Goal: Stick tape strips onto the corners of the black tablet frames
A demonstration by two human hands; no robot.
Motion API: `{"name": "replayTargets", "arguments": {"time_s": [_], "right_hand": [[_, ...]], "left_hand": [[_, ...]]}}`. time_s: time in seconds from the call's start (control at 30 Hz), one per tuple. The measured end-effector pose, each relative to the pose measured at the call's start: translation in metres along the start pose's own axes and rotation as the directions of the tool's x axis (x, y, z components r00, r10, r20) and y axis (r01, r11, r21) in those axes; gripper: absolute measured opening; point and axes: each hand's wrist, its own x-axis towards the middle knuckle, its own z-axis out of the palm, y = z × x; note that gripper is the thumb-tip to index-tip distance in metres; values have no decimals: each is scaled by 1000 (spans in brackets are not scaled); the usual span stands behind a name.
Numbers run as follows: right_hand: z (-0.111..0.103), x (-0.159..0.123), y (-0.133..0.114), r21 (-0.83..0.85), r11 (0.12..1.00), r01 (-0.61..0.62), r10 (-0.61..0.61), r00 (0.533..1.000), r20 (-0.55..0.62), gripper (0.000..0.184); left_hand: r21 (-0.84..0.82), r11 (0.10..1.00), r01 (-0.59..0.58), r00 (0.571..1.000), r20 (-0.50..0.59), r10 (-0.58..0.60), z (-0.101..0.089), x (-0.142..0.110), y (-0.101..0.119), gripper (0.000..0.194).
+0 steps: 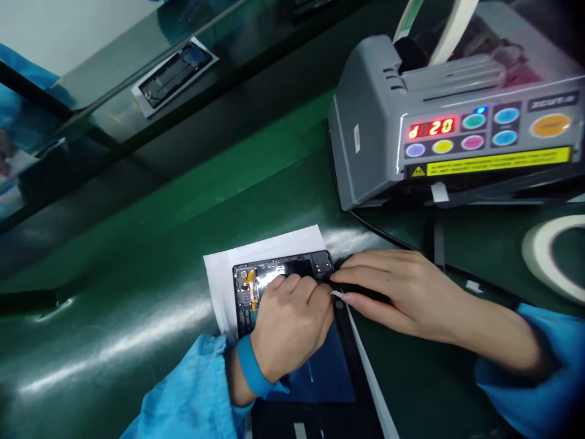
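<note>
An opened tablet (320, 366) with a black frame lies on a white sheet (265, 247), its inner parts and an orange flex cable (252, 289) showing at the top. My left hand (292, 320), a blue band at its wrist, rests on the tablet with its fingers curled in; what they hold, if anything, is hidden. At the tablet's upper right edge, my right hand (397, 292) pinches a small strip of white tape (338, 294) between thumb and fingers. The strip's other end lies close to my left fingertips.
A grey tape dispenser (370, 122) with a lit red display stands at the upper right. Near it lie a roll of white tape (532, 256) and a black cable (384, 235). Another opened device (176, 73) sits on a raised ledge at the upper left.
</note>
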Motion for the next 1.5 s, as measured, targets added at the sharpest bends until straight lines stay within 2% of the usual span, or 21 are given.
{"name": "replayTargets", "arguments": {"time_s": [0.2, 0.3, 0.47, 1.17, 1.5], "right_hand": [[-1, -2, 0, 41, 999, -2, -1, 998, 56, 26], [-3, -3, 1, 43, 999, -19, 15, 996, 86, 29], [-5, -7, 5, 46, 999, 24, -29, 994, 104, 39], [-3, -10, 4, -135, 990, 45, -30, 994, 107, 45], [5, -10, -1, -264, 963, 56, -24, 992, 122, 42]], "left_hand": [[-75, 996, 37, 999, 42, -34, -1, 1, -2, 19], [-111, 994, 23, 1000, 19, -21, -2, 2, -2, 20], [-118, 993, 2, 1000, -8, -3, -1, 6, -6, 13], [-118, 993, -21, 1000, 19, 23, -2, 7, -6, 9], [-130, 992, -7, 1000, 13, 8, -1, 6, -6, 10]]}}
